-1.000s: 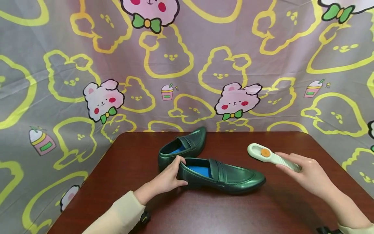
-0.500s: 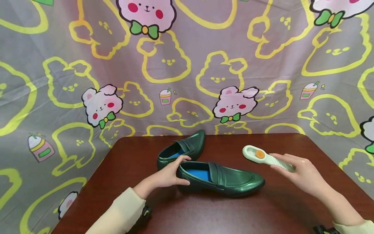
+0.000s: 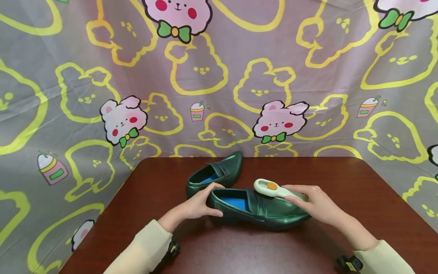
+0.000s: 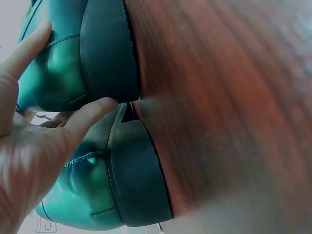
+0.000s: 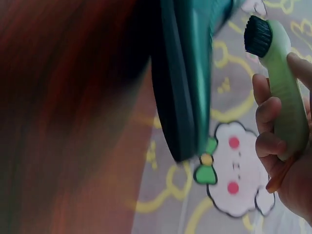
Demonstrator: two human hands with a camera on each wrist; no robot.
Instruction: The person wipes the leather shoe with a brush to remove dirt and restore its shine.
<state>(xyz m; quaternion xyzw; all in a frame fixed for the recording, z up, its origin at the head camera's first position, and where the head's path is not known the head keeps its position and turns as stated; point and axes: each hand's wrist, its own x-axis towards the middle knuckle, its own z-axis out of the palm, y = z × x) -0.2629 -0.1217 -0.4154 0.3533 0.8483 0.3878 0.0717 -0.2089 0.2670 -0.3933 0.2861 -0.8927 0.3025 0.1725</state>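
Two dark green penny loafers with blue insoles stand on the table. In the head view my left hand (image 3: 201, 205) holds the heel of the near loafer (image 3: 270, 213), thumb on the near side and fingers over the back rim. In the left wrist view the thumb and a finger lie against its heel (image 4: 109, 53). The far loafer (image 3: 219, 171) sits behind, toe pointing away. My right hand (image 3: 316, 201) grips a pale green shoe brush (image 3: 270, 187) with an orange button over the near loafer's upper. In the right wrist view its dark bristles (image 5: 258, 36) appear apart from the loafer.
A reddish-brown wooden table (image 3: 150, 179) bears the shoes. A grey cloth (image 3: 219, 76) with yellow outlines and cartoon bunnies hangs behind the table and along its sides. Dark camera mounts (image 3: 349, 262) sit at the wrists.
My right hand has brought the shoe brush leftward, from beside the near loafer to above its upper. The left hand stays at the heel, and the loafers stay put.
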